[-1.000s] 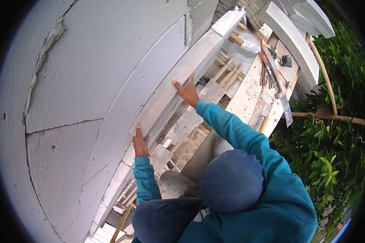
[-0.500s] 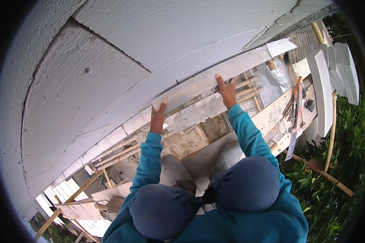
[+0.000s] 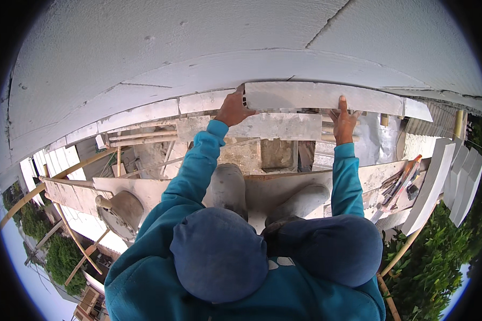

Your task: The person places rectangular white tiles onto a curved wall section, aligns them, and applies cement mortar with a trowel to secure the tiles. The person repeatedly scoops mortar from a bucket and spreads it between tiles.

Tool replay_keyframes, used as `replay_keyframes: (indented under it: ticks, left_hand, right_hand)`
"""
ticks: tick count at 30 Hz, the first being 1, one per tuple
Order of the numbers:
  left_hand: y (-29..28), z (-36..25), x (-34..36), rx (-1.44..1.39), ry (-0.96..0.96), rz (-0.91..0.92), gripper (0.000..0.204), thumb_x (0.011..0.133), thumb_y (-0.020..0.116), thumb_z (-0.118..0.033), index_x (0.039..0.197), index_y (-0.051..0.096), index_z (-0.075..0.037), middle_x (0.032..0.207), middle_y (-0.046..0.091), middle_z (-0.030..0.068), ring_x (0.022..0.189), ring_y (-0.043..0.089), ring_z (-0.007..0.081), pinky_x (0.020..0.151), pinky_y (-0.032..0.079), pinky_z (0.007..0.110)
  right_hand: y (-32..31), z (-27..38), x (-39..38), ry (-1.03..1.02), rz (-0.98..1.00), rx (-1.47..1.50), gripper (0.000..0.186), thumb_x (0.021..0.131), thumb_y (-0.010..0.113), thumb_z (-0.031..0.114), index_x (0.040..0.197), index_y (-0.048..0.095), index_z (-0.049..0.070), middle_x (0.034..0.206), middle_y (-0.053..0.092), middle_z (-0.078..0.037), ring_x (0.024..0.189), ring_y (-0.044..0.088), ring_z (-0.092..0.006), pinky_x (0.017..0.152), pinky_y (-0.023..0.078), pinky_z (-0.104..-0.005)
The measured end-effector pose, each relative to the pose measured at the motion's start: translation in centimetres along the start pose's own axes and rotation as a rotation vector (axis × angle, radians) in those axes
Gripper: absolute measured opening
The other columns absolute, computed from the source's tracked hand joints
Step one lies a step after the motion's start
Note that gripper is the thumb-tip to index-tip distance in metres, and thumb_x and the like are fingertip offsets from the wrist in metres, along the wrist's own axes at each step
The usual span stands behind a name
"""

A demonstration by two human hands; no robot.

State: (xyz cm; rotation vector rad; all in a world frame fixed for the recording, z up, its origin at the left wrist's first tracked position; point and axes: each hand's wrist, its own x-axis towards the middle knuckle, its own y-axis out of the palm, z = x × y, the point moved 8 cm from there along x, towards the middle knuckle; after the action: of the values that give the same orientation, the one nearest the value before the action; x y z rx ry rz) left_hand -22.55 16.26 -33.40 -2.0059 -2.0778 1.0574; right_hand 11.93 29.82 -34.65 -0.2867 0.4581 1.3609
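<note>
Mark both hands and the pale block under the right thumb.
Left hand [image 3: 233, 110], head view: back of hand.
Right hand [image 3: 344, 123], head view: back of hand.
Pale block [image 3: 310, 97], head view: visible face, left of that thumb.

The block [image 3: 292, 97] extends from the left hand [image 3: 234, 109] past the right hand [image 3: 345, 125]. The wall [image 3: 198, 45] stands beyond both; tools [image 3: 405, 180] lie to their right.

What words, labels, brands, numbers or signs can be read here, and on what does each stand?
None can be read.
Long white rectangular block: no lettering visible.
White patch on the teal sweatshirt: partly hidden; cannot tell whether lettering.
Red-and-grey hand tools: any marks too small to read.
</note>
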Motion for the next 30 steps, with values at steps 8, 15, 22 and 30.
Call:
replay_keyframes:
  ticks: [8, 15, 22, 30]
  left_hand:
    - [0.0, -0.6, 0.0, 0.098, 0.109, -0.080, 0.069, 0.074, 0.075, -0.011, 0.131, 0.043, 0.008, 0.103, 0.065, 0.0316, 0.100, 0.062, 0.0481, 0.088, 0.053, 0.047]
    - [-0.8, -1.6, 0.1, 0.088, 0.216, -0.132, 0.059, 0.073, 0.072, -0.011, 0.125, 0.051, 0.005, 0.103, 0.064, 0.0295, 0.100, 0.061, 0.0470, 0.089, 0.051, 0.048]
    - [-0.7, -1.0, 0.5, 0.074, 0.113, -0.038, 0.075, 0.073, 0.079, -0.032, 0.129, 0.049, 0.007, 0.112, 0.063, 0.0299, 0.103, 0.062, 0.0444, 0.093, 0.050, 0.045]
    - [-1.2, -0.9, 0.0, -0.071, -0.173, -0.144, 0.102, 0.080, 0.066, -0.066, 0.131, 0.042, 0.018, 0.106, 0.063, 0.0345, 0.103, 0.065, 0.0385, 0.089, 0.051, 0.042]
  right_hand:
    - [0.7, 0.6, 0.0, -0.024, 0.096, 0.097, 0.123, 0.085, 0.077, 0.018, 0.146, -0.029, 0.000, 0.139, 0.036, -0.031, 0.117, 0.053, -0.0454, 0.086, 0.060, -0.0516]
    - [0.6, 0.2, 0.7, 0.015, 0.052, 0.139, 0.121, 0.084, 0.077, 0.013, 0.148, -0.025, 0.001, 0.135, 0.039, -0.030, 0.109, 0.057, -0.0425, 0.077, 0.063, -0.0499]
    - [0.3, 0.1, 1.1, 0.029, 0.008, 0.091, 0.110, 0.081, 0.079, 0.013, 0.149, -0.007, -0.004, 0.136, 0.038, -0.029, 0.113, 0.054, -0.0428, 0.076, 0.064, -0.0513]
    - [-0.1, 1.4, 1.9, -0.044, -0.192, 0.032, 0.104, 0.079, 0.082, 0.023, 0.148, 0.009, -0.004, 0.136, 0.042, -0.025, 0.116, 0.054, -0.0423, 0.079, 0.060, -0.0559]
